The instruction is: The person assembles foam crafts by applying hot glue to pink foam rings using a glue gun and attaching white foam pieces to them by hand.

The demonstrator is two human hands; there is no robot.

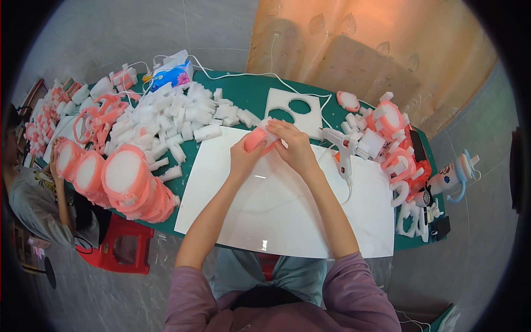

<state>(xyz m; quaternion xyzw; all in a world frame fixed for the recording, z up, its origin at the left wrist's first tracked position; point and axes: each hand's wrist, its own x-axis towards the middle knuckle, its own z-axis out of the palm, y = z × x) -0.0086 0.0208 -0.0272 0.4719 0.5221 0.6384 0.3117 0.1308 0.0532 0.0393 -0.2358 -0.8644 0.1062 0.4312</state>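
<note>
Over the far part of a glossy white board point(265, 205), both hands meet around a pink foam piece point(255, 139). My left hand point(245, 159) is closed around its near left side. Fingers of my right hand point(293, 145) are bent over a white foam piece point(266, 127) and press it against the pink one. The fingers partly cover where the two foams touch. Just right of my right hand lies a white glue gun point(345, 148) with its cord trailing onto the board.
Loose white foam blocks point(177, 113) are heaped at the left, behind stacked pink-and-white foam rounds point(124, 171). A cut-out foam sheet point(307, 113) lies beyond my hands. More pink foam pieces point(390, 119) and a handled cup point(451, 174) stand right. Another person point(41, 193) sits far left.
</note>
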